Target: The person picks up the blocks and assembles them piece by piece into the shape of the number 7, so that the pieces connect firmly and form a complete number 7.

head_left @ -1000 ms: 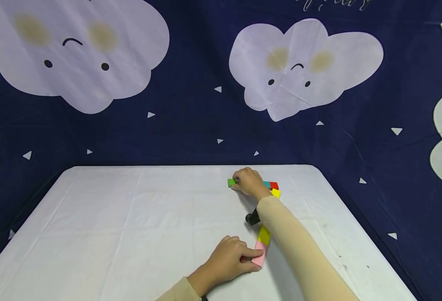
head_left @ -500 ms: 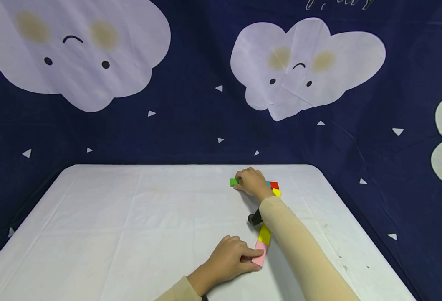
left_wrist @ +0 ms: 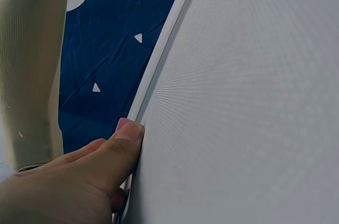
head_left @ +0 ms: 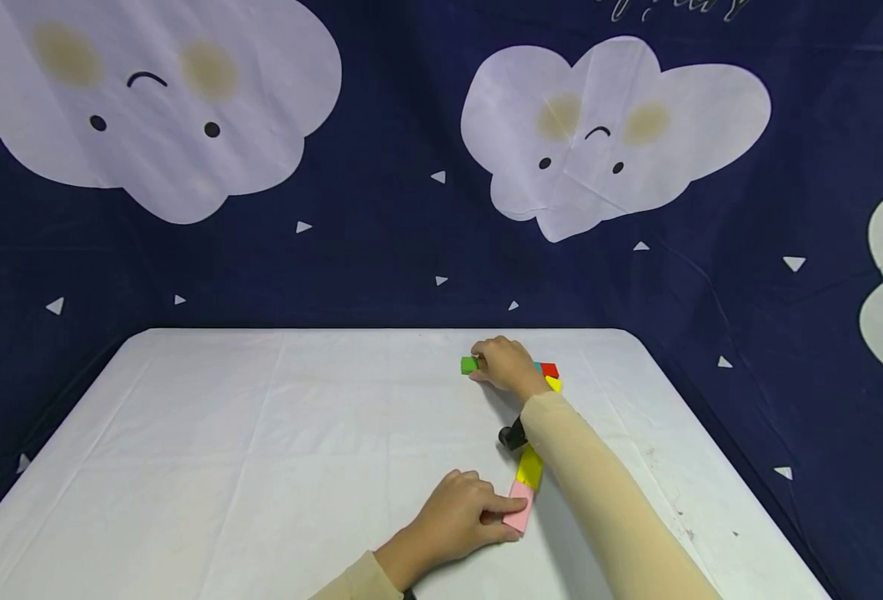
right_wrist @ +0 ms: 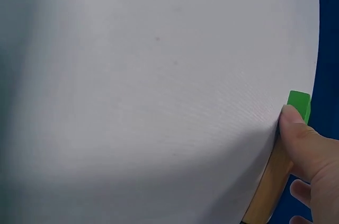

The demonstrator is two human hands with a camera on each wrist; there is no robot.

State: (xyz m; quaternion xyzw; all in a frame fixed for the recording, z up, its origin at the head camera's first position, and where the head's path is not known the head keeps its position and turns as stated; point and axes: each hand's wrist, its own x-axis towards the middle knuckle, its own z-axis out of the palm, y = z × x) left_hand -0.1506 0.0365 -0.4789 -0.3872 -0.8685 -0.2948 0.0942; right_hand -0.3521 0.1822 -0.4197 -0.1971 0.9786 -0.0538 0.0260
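Note:
My right hand (head_left: 504, 365) pinches a green block (head_left: 469, 366) near the table's far edge. In the right wrist view the thumb lies along that green block (right_wrist: 299, 103), and an orange block (right_wrist: 269, 189) lines up behind it. Part of this row is hidden under the hand. Past the hand show a blue-green block (head_left: 537, 366) and a red block (head_left: 550, 370), with a yellow block (head_left: 554, 384) at the corner. Closer in, my left hand (head_left: 452, 517) holds a pink block (head_left: 519, 493) between thumb and fingers. Against its far end lies another yellow block (head_left: 530, 468).
The right forearm (head_left: 599, 483) crosses over the line of blocks and covers its middle. A black wrist camera (head_left: 513, 435) hangs beneath that sleeve. The white table (head_left: 261, 467) ends at a dark blue cloth (head_left: 381, 275) printed with clouds.
My right hand has slid slightly right with the green block, mostly in the first half second. The left hand and the pink block have stayed in place.

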